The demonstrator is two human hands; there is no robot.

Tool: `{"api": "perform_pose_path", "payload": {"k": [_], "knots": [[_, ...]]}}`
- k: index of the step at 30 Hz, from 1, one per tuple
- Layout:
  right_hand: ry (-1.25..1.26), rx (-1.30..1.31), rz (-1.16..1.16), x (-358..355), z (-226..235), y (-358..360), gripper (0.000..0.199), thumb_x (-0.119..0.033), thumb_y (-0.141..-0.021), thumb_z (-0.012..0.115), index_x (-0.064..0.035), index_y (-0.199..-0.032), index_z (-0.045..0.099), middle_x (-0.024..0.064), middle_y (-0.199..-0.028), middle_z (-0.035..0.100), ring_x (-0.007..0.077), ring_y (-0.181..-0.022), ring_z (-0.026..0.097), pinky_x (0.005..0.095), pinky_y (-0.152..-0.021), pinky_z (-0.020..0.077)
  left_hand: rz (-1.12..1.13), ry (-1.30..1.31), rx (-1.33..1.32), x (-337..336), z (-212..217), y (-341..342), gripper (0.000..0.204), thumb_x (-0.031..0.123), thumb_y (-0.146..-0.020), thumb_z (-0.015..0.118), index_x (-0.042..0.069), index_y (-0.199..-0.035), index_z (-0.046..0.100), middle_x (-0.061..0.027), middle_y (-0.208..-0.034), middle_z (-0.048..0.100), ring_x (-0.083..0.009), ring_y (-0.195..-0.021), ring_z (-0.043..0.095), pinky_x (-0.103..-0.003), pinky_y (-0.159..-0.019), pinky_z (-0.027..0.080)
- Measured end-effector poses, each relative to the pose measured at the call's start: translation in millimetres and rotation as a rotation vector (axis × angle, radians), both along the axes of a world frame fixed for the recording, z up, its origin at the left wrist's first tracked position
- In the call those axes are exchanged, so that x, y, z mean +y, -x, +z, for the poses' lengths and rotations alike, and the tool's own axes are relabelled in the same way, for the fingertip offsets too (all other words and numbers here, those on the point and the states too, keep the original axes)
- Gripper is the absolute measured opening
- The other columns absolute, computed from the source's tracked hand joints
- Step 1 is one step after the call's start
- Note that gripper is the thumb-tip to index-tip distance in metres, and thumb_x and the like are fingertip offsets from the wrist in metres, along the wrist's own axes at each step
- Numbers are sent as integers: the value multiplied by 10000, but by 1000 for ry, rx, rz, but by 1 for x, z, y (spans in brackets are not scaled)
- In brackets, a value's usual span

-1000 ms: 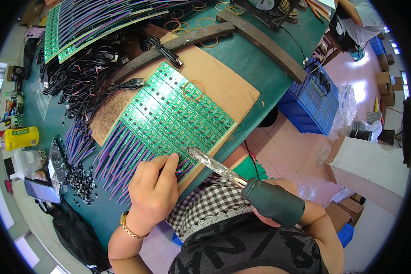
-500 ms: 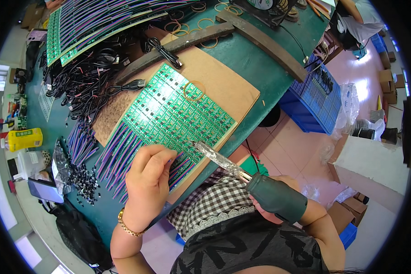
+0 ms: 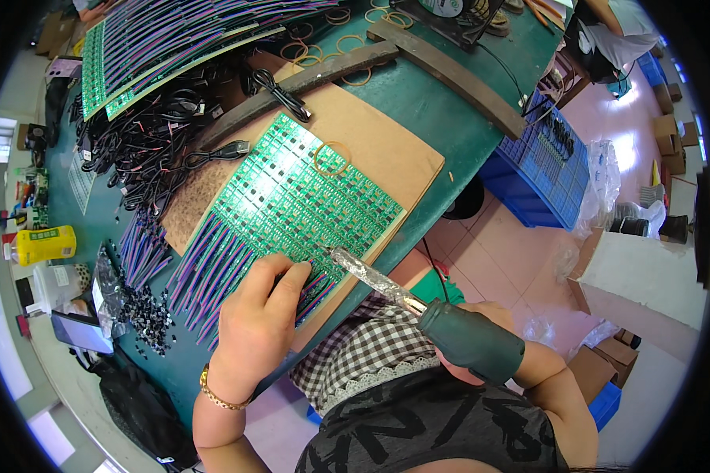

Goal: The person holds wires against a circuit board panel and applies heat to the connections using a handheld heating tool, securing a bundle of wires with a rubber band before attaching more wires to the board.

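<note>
A green circuit board panel (image 3: 292,189) lies on a brown board, with rows of small parts across it. Strips of blue, purple and dark wires (image 3: 205,272) stick out from its near left edge. My left hand (image 3: 260,319) is closed in a pinch at the panel's near edge, on wires whose ends the fingers mostly hide. In my right hand (image 3: 491,315) is a soldering iron (image 3: 473,340) with a dark green handle and a crusted metal barrel. Its tip points at the panel, just right of my left fingertips. A rubber band (image 3: 332,158) rests on the panel.
Black cables (image 3: 146,150) heap at the left, below stacked wired panels (image 3: 173,51). Small black parts (image 3: 148,315) lie near a phone (image 3: 82,332). Dark bars (image 3: 450,75) cross the table's far side. A blue crate (image 3: 540,169) stands off its right edge.
My left hand has come down slightly at the panel edge and its fingers have shifted. The soldering iron has moved slightly left, its tip still close to my left fingertips.
</note>
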State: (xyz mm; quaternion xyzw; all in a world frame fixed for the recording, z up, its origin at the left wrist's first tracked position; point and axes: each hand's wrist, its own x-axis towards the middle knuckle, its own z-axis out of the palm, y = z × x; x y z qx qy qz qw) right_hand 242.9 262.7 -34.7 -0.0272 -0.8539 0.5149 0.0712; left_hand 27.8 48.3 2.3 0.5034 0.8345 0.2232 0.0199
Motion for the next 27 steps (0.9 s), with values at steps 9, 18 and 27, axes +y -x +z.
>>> {"api": "perform_pose_path", "payload": {"k": [9, 18, 27], "knots": [[-176, -154, 114, -4, 19, 6, 318, -206, -619, 765, -102, -899, 655, 29, -739, 641, 248, -630, 636, 342, -573, 507, -137, -51, 253, -9, -9, 1, 316, 48, -718, 660, -20, -1026, 680, -121, -998, 651, -182, -688, 628, -285, -549, 498], [-218, 59, 151, -3, 0, 3, 264, -185, -576, 779, -101, -795, 658, 12, -699, 634, 203, -597, 619, 322, -550, 482, -145, -40, 319, -11, -12, -1, 332, 62, -721, 646, -25, -1041, 674, -130, -1009, 654, -159, -650, 593, -261, -518, 451], [-4, 88, 96, -11, -19, -5, 292, -216, -764, 697, -55, -1009, 691, 72, -958, 675, 211, -745, 673, 305, -553, 524, -151, -68, 296, -11, -13, -1, 347, 58, -701, 653, -38, -1035, 669, -136, -1006, 648, -169, -645, 587, -265, -514, 459]]}}
